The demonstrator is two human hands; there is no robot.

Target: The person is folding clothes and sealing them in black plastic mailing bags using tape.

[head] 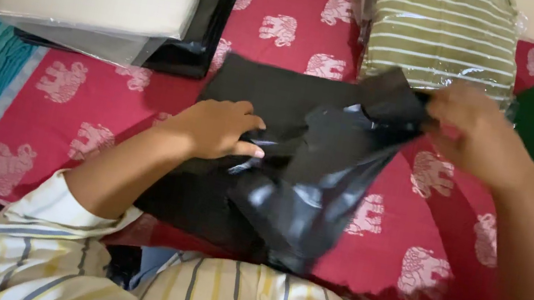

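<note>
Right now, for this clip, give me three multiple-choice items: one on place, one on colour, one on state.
1. Where is the striped garment in clear wrap?
A. beyond the right hand
B. under the left forearm
C. on the floor
2. What colour is the elephant-print cloth?
A. blue
B. red
C. yellow
3. How is the black plastic bag held?
A. lying untouched
B. left hand only
C. both hands on it

Answers: 1 A, it lies past the right hand. 2 B, red with pale elephants. 3 C, the left hand presses it while the right has a grip on its top edge.
</note>
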